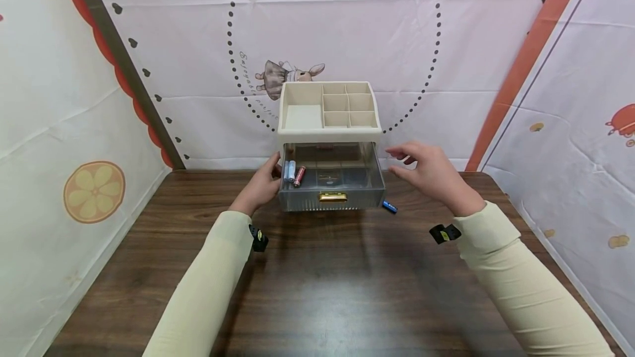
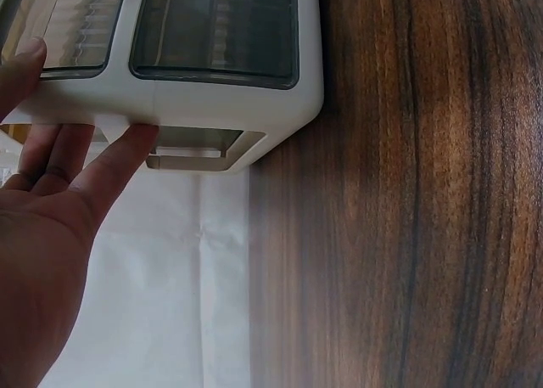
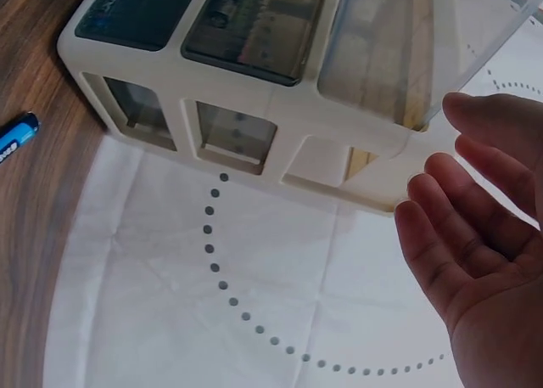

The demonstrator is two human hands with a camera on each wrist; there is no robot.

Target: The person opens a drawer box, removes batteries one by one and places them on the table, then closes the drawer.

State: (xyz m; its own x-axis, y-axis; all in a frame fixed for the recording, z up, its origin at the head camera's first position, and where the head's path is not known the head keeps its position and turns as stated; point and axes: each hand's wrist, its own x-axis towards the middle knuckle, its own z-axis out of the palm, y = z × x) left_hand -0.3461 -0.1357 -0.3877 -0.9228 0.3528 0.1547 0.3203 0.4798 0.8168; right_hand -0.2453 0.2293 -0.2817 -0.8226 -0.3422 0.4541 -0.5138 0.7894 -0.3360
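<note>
A cream desktop drawer organizer (image 1: 329,135) stands at the back of the table, its clear top drawer (image 1: 332,199) pulled out. Light-blue batteries (image 1: 291,171) and a red battery (image 1: 300,177) lie at the left of that drawer. My left hand (image 1: 259,183) holds the organizer's left side; in the left wrist view its thumb is at the front edge and its fingers reach the side openings. Beside the drawer's right side, my right hand (image 1: 430,174) hovers with nothing in it, fingers loosely bent and thumb apart. A blue battery (image 1: 389,206) lies on the table, right of the organizer.
The organizer's top has one large compartment (image 1: 305,117) and several small ones (image 1: 348,104). Two lower drawers (image 3: 254,27) are closed in the right wrist view. The brown wooden table (image 1: 317,291) meets a printed white cloth (image 1: 327,26) behind and at both sides.
</note>
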